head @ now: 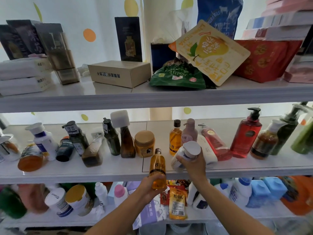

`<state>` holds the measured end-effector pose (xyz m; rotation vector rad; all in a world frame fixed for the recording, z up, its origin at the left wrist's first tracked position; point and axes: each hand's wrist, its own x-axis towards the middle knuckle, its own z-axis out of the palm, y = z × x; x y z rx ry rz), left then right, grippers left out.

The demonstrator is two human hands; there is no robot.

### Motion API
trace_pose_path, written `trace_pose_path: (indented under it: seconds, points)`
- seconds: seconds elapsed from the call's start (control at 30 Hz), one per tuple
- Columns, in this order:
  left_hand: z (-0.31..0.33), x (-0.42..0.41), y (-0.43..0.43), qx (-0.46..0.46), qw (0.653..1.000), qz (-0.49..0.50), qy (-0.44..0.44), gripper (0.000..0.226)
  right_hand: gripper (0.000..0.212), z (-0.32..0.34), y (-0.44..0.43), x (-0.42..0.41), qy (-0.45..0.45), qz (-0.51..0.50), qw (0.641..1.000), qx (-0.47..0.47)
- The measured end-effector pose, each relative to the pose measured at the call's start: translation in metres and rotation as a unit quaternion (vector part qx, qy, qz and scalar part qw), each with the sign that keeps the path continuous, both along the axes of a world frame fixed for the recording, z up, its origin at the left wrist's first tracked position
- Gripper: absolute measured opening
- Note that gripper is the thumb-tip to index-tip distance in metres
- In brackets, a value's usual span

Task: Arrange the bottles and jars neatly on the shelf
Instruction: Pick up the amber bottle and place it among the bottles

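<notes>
The left grip (150, 185) is wrapped round the base of an amber bottle (158, 167), held upright at the front edge of the middle shelf (101, 173). Just beside it, the right grip (194, 164) clasps a tilted white bottle (183, 154) at the same edge.

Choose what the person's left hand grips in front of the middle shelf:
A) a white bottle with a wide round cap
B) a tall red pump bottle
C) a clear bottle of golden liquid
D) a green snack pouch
C: the left hand curls round the base of the clear bottle of golden liquid, while the right hand holds the white bottle with a wide round cap.
</notes>
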<state>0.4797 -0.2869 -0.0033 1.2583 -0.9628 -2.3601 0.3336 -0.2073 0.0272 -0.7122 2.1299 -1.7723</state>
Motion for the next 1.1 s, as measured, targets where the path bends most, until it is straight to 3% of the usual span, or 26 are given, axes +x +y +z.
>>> trace_pose_path:
  seconds: [0.1,0.2,0.27,0.37,0.43,0.5,0.73,0.83,0.9,0.97,1.1]
  points:
    - [-0.001,-0.019,-0.003,-0.016,0.998,0.053,-0.010,0.053,0.077,-0.001,0.007,-0.013,0.010,0.005,1.000,0.013]
    - [-0.001,-0.031,-0.008,-0.124,0.986,0.034,-0.111,0.063,0.079,0.001,0.014,-0.022,0.015,0.002,1.000,0.022]
    - [-0.005,-0.038,-0.014,-0.223,0.953,-0.021,-0.204,0.072,0.079,0.003,0.015,-0.026,0.022,0.007,0.999,0.032]
    - [-0.006,-0.047,-0.020,-0.347,0.881,-0.102,-0.305,0.066,0.080,0.005,0.015,-0.029,0.032,0.016,0.998,0.052]
    - [-0.004,-0.054,-0.025,-0.391,0.839,-0.136,-0.353,0.067,0.080,0.005,0.013,-0.030,0.039,0.022,0.997,0.060]
    - [-0.003,-0.061,-0.030,-0.402,0.826,-0.138,-0.370,0.063,0.080,0.006,0.012,-0.029,0.048,0.028,0.996,0.070]
    - [-0.003,-0.077,-0.040,-0.368,0.866,-0.048,-0.335,0.065,0.081,0.010,0.006,-0.027,0.070,0.058,0.992,0.093]
    - [0.001,-0.068,-0.020,-0.390,0.861,0.018,-0.326,0.061,0.083,0.011,0.003,-0.023,0.085,0.081,0.986,0.115]
    - [-0.004,-0.058,-0.009,-0.450,0.845,0.047,-0.285,0.041,0.087,0.009,0.003,-0.021,0.093,0.092,0.982,0.136]
    - [-0.014,-0.050,-0.003,-0.539,0.808,0.014,-0.238,0.029,0.095,0.006,0.005,-0.020,0.104,0.106,0.976,0.162]
    - [-0.026,-0.047,0.004,-0.639,0.757,-0.082,-0.113,0.051,0.098,0.008,0.008,-0.020,0.109,0.088,0.973,0.186]
